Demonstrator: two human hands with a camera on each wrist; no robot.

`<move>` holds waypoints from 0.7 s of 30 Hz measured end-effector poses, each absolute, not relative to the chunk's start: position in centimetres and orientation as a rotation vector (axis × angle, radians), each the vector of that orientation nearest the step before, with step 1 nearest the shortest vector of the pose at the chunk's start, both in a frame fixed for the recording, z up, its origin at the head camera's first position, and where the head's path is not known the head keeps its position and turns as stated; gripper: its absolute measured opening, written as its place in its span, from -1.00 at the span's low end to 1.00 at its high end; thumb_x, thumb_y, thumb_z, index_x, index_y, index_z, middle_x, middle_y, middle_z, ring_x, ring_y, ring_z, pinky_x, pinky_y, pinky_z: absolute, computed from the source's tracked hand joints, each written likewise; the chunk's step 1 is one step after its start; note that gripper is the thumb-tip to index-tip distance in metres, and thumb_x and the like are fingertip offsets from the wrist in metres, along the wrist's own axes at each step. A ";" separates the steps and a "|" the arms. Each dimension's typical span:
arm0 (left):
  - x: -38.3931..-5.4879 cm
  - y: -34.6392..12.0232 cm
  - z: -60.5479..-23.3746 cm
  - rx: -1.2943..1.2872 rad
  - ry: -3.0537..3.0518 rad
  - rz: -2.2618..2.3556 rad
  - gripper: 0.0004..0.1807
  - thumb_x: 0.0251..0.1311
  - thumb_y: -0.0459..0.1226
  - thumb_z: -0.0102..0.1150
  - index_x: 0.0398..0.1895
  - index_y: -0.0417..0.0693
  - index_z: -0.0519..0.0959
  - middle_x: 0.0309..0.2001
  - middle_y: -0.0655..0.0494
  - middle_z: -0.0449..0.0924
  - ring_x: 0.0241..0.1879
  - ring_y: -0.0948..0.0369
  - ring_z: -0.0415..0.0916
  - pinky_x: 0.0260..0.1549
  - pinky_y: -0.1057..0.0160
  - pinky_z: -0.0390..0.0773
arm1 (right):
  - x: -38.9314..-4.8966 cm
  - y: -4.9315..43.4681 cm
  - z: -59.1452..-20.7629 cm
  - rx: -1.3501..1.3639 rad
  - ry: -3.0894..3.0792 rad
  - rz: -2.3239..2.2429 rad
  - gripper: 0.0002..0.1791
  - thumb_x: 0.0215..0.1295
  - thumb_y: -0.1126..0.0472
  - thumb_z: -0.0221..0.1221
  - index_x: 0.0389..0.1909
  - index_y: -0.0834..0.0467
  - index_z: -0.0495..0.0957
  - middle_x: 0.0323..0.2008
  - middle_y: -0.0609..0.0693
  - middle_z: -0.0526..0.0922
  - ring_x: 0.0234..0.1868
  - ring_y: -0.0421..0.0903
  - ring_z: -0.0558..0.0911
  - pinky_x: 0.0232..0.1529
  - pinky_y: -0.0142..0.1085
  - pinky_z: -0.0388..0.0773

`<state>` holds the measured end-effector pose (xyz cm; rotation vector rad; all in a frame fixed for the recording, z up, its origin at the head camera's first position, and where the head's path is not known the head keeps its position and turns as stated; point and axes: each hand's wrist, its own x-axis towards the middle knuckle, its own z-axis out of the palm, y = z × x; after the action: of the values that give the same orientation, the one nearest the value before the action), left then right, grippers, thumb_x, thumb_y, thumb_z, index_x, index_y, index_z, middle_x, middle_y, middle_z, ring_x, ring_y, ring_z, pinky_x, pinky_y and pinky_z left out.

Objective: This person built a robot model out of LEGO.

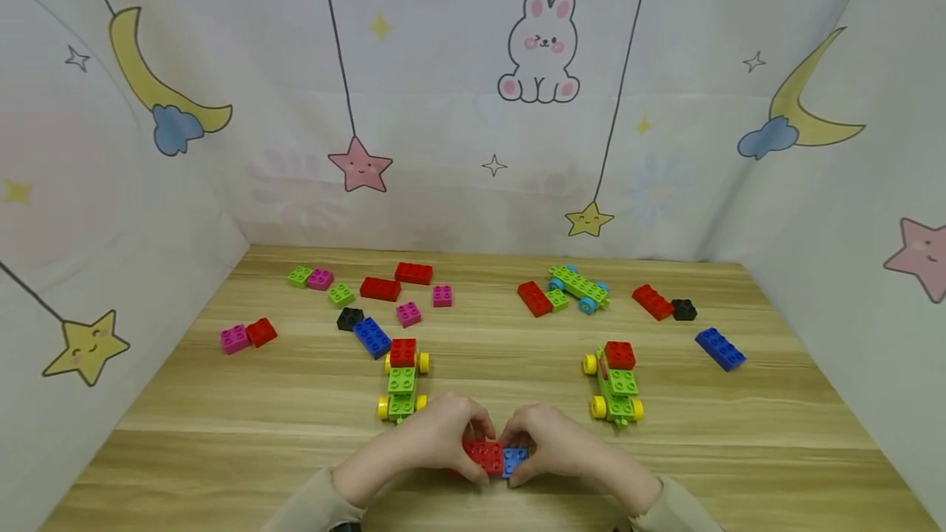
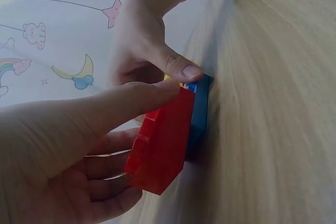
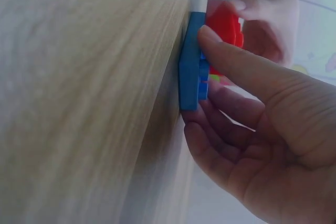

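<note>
We count two cars (image 1: 402, 380), one wheeled base (image 1: 580, 286) and, separately, six red bricks (image 1: 489, 457), four pink (image 1: 442, 295), three green (image 1: 341, 295), three blue (image 1: 514, 460), two black (image 1: 683, 309).

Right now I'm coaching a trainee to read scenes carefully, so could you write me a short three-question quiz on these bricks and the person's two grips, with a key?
1. Which grip holds the blue brick?
2. True or false: the left grip holds a black brick.
3. What colour are the wheels of the green base near the backdrop? (a) yellow (b) blue (c) black

Key:
1. The right grip.
2. False; it holds a red brick.
3. b
</note>
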<state>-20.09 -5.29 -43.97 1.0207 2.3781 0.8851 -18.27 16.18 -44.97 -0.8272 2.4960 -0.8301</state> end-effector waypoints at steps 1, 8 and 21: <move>-20.1 -5.3 -43.9 1.025 2.381 0.885 -0.61 -0.25 -0.17 0.63 -0.30 -0.02 0.68 -0.40 0.34 0.61 -0.43 0.51 0.43 -0.41 0.49 0.48 | -18.3 16.2 -45.0 -0.832 2.498 -0.826 -0.63 -0.13 0.14 0.55 -0.25 0.14 0.69 -0.33 -0.21 0.66 -0.33 -0.44 0.52 -0.26 -0.50 0.53; -19.9 -5.3 -43.7 1.020 2.386 0.883 -0.62 -0.24 -0.18 0.62 -0.31 -0.02 0.68 -0.40 0.34 0.61 -0.43 0.50 0.43 -0.42 0.50 0.48 | -18.3 16.6 -44.3 -0.814 2.472 -0.842 -0.58 -0.09 0.08 0.53 -0.18 0.15 0.69 -0.25 -0.16 0.70 -0.24 -0.39 0.57 -0.17 -0.45 0.56; -19.8 -5.2 -43.6 1.020 2.379 0.851 -0.67 -0.19 -0.20 0.60 -0.30 -0.01 0.70 -0.42 0.35 0.62 -0.43 0.49 0.43 -0.38 0.48 0.48 | -20.5 18.4 -39.6 -0.797 2.607 -0.786 -0.54 0.00 0.12 0.48 -0.10 0.27 0.65 -0.17 0.09 0.72 -0.17 -0.01 0.65 -0.12 -0.12 0.64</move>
<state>-19.85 -5.19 -43.58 1.0197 2.3786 0.8515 -20.51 18.37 -39.63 -0.7970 2.6066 -0.7858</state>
